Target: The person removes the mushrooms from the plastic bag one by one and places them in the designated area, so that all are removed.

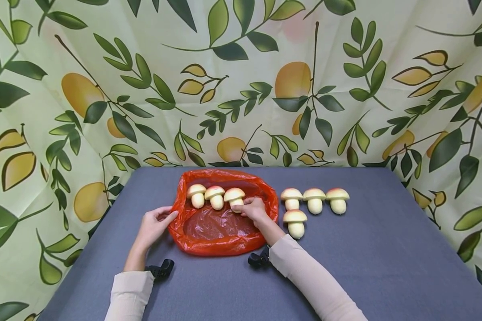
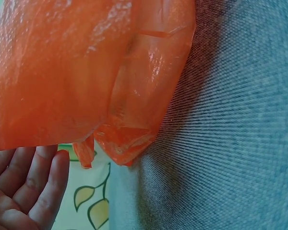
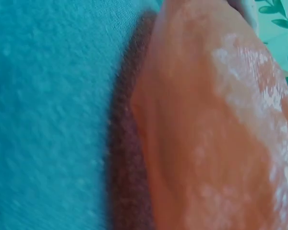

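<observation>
A red plastic bag (image 1: 221,247) lies on the table with its mouth spread wide and its rim rolled outward. My left hand (image 1: 154,225) is at the bag's left side, thumb and fingers pinching the rim; the left wrist view shows its fingers (image 2: 36,179) partly covered by the bag. Over the bag's right rim reaches my right hand (image 1: 255,209), holding a toy mushroom (image 1: 234,195) by its stem. To the left of that one, inside the bag, lie two more mushrooms, one at the far left (image 1: 197,195) and one in the middle (image 1: 215,197).
Right of the bag, three mushrooms (image 1: 314,200) form a row, with another mushroom (image 1: 295,224) in front of the row's left end. A grey cloth covers the table (image 1: 385,249). Behind it hangs a leaf-and-fruit patterned curtain (image 1: 241,89). Each wrist wears a black camera (image 1: 160,269).
</observation>
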